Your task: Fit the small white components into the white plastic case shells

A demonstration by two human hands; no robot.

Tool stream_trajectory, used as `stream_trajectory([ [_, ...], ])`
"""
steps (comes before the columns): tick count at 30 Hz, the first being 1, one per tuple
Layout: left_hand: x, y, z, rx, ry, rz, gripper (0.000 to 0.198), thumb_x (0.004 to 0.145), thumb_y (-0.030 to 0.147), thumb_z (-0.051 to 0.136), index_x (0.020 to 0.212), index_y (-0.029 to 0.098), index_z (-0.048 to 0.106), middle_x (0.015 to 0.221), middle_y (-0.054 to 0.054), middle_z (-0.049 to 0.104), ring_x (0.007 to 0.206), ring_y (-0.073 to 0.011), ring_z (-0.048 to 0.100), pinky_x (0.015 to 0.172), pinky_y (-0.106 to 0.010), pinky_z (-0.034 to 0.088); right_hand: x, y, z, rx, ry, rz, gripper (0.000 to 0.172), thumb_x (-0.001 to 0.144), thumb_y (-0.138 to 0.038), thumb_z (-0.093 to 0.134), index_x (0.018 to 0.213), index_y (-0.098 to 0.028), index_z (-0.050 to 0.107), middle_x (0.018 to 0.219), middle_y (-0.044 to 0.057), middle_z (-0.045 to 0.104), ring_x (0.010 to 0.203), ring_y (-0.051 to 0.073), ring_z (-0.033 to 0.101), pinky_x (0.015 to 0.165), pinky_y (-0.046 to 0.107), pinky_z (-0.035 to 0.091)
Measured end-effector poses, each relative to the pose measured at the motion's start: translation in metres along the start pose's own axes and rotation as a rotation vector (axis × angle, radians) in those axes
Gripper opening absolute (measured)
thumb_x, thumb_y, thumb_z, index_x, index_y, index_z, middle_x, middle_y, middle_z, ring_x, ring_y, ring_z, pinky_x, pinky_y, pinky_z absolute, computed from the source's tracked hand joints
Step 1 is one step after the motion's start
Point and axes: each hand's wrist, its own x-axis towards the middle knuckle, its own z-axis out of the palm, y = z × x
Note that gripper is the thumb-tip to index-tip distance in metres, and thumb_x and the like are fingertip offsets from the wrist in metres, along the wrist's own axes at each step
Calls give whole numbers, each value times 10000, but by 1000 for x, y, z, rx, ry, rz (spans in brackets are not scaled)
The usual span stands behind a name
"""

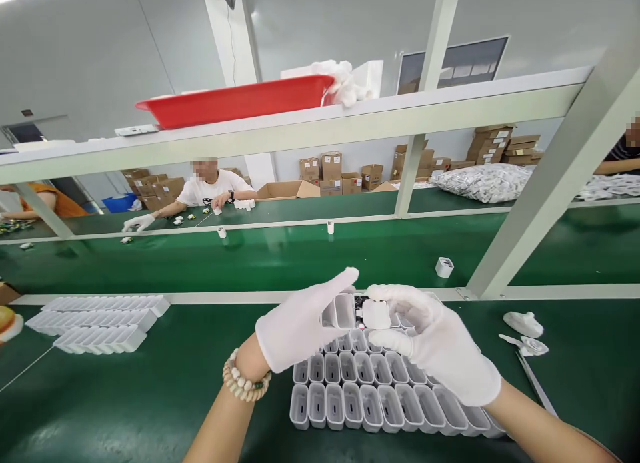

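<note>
My left hand (303,329), in a white glove, is closed around a white plastic charger housing (344,311) with its thumb pointing up. Opposite it, my gloved right hand (440,339) pinches a white block with dark electronic parts (376,314) between thumb and fingers. The dark parts face the housing, close beside it; whether they touch I cannot tell. Beneath both hands stand rows of open, empty white housings (371,406), partly hidden by the hands.
Tweezers (536,384) and crumpled white pieces (523,324) lie at right. More white housings (105,323) stand in rows at left. A green conveyor belt (280,256) carries small white units (444,267). Uprights and a shelf with a red tray (240,103) cross ahead; a co-worker (213,188) sits opposite.
</note>
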Motion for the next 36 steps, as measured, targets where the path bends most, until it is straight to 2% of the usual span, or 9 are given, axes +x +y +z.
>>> stream_trajectory([
  [3,-3,7,0,121,-38,10,869,850,199,638,1554,330,145,1304,-38,636,1144,-245,634,993,-369,508,-4,-9,3,-30,-25,-64,325,720,-333,799,1035,-275,744,847,27,751,747,214,689,723,392,620],
  [5,-4,9,1,186,-59,58,828,877,195,589,1558,310,134,1225,-51,673,1086,-243,653,953,-365,525,-4,-13,3,-37,-41,-144,270,740,-270,780,1008,-288,746,778,0,734,715,197,678,734,378,617],
  [8,-5,11,0,265,-38,146,762,897,162,519,1553,285,153,1105,-55,702,983,-228,664,885,-354,541,-4,-16,2,-35,-135,-213,144,796,-222,734,925,-283,750,709,-15,688,706,176,648,743,343,598],
  [12,-7,13,-3,372,-9,182,845,836,76,478,1555,293,90,1033,-49,700,852,-210,650,777,-327,549,-5,-17,1,-62,-229,-272,70,852,-227,688,871,-277,733,683,-25,628,669,153,583,736,328,565],
  [16,-8,15,-4,449,1,236,846,838,84,449,1551,261,29,936,-54,679,777,-222,638,700,-339,543,-7,-17,2,-204,-221,-349,86,878,-203,658,867,-275,704,664,-38,587,625,139,542,705,312,533],
  [21,-8,16,-2,468,-24,232,821,845,89,428,1542,246,26,899,-51,659,769,-221,628,703,-345,534,-10,-14,2,-367,-174,-378,76,876,-243,663,912,-285,715,658,-32,603,623,152,560,659,308,531],
  [29,-6,16,0,548,-43,212,838,845,63,372,1520,247,-89,831,-14,612,720,-198,599,636,-304,498,-14,-8,0,-504,-109,-349,157,846,-317,702,1003,-306,714,716,-19,656,656,177,610,602,293,547],
  [33,-7,16,1,520,-47,255,858,823,35,367,1513,242,-100,805,2,595,721,-198,589,627,-303,498,-15,-16,3,-489,-170,-264,77,859,-324,684,924,-288,705,760,-10,675,659,177,619,564,283,547],
  [36,-9,16,2,485,-56,271,858,829,35,384,1513,240,-91,854,-6,608,775,-197,602,670,-314,516,-14,-19,6,-455,-252,-180,31,861,-302,674,873,-279,692,740,-23,669,660,176,628,615,302,570],
])
